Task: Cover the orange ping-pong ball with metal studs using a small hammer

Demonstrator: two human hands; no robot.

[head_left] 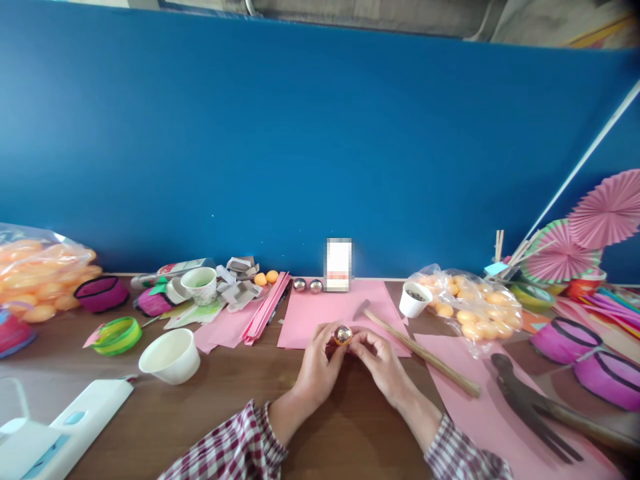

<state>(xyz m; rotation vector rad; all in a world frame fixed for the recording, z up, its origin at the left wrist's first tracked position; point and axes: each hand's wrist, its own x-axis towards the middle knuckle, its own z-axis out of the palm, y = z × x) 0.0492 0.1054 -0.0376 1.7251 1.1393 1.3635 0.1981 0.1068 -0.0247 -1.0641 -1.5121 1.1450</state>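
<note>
A shiny, metal-studded ball [343, 335] with orange showing at its lower edge is held above the brown table, close to the pink sheet's front edge. My left hand [319, 360] is closed around it, fingers behind and thumb in front. At the ball's right side, my right hand [379, 360] has thumb and fingertips pinched together; anything between them is too small to make out. Two similar studded balls [307, 286] sit at the back of the pink sheet [345, 313]. A small hammer [420, 350] lies right of my hands, and a white cup [415, 299] holds small dark bits.
To the right lie a bag of orange balls [470, 310], a claw hammer [530, 400] and purple bands [565, 340]. On the left are a white bowl [170, 360], a power strip [75, 427], a patterned cup [199, 287] and another ball bag [45, 280]. A blue partition [320, 147] stands behind.
</note>
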